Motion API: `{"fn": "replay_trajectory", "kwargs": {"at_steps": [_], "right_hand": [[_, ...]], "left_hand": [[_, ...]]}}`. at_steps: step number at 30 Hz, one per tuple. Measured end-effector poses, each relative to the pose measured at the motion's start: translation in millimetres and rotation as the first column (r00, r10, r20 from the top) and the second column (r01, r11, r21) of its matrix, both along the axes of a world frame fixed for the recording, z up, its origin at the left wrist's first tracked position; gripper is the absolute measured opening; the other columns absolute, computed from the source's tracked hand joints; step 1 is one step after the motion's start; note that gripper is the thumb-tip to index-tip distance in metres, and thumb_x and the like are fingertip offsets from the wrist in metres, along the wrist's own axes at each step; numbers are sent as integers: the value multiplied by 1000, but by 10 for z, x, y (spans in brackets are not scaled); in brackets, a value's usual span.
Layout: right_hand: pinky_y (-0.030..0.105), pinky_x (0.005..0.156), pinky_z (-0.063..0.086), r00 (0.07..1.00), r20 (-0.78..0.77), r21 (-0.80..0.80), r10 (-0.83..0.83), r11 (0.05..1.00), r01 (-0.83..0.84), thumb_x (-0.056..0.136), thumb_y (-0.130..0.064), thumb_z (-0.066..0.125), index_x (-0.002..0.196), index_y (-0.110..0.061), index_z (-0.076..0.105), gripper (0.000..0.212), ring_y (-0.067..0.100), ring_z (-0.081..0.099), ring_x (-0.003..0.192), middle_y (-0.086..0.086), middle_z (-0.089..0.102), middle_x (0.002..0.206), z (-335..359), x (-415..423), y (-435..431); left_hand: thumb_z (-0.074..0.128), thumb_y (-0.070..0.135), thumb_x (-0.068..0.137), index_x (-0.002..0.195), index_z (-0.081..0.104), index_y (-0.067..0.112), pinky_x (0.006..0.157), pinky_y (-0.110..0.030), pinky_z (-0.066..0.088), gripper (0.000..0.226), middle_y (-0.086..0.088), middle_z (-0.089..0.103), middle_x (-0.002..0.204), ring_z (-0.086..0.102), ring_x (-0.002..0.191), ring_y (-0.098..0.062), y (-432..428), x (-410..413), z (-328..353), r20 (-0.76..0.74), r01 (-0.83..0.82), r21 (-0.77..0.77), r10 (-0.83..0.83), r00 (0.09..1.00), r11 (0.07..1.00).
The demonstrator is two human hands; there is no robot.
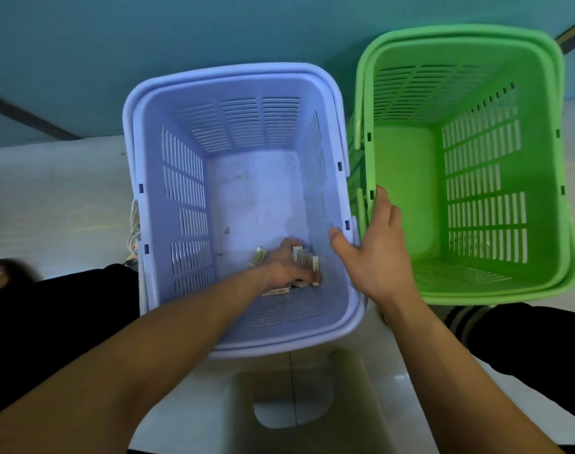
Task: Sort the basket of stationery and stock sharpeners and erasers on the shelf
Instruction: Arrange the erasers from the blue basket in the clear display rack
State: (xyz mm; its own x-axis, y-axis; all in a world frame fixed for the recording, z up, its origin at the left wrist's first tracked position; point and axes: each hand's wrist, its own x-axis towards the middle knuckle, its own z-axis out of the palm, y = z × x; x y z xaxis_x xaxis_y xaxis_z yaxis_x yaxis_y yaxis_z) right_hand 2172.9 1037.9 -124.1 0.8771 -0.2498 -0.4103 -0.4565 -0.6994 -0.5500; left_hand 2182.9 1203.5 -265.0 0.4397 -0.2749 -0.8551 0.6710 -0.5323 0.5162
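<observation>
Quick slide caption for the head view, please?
Left hand grips small white packets inside the blue basket; right hand rests open against the green basket.

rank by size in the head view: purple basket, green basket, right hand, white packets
1. purple basket and green basket, too alike to rank
2. right hand, though nearer the camera
3. white packets, each smallest
</observation>
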Motion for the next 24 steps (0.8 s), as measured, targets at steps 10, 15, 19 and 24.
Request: {"fn": "replay_trajectory", "kwargs": {"at_steps": [10, 15, 19, 24], "right_hand": [[47, 106, 39, 1000, 0, -8, 1, 1000, -1, 88, -42, 71, 159, -12, 9, 99, 37, 36, 135, 16, 31, 151, -14, 5, 6], [47, 109, 38, 1000, -5, -1, -2, 1000, 2, 89, -42, 71, 159, -12, 8, 99, 36, 34, 138, 15, 29, 153, -13, 6, 7], [46, 108, 37, 1000, -6, -4, -3, 1000, 3, 88, -42, 71, 159, -12, 8, 100, 36, 34, 137, 15, 29, 153, -10, 8, 7], [45, 106, 37, 1000, -2, -7, 0, 1000, 0, 88, -40, 72, 159, -11, 8, 100, 37, 35, 136, 16, 29, 152, -8, 3, 5]], "left_hand": [[90, 6, 67, 123, 51, 17, 59, -26, 57, 69, -5, 68, 99, 69, 77, -15, -51, -74, -30, 18, -39, -10, 39, 999, 999], [90, 18, 59, 119, 55, 24, 80, -41, 61, 70, -2, 67, 104, 69, 93, -21, -55, -78, -29, 63, 8, 0, -8, 998, 1000], [94, 19, 62, 126, 52, 26, 78, -30, 59, 77, 3, 66, 108, 66, 94, -13, -45, -64, -5, 40, -19, -17, 20, 999, 1000], [89, 8, 68, 124, 57, 19, 66, -22, 57, 65, 1, 69, 101, 67, 88, -16, -54, -70, 13, 4, -15, -42, 16, 1000, 999]]}}
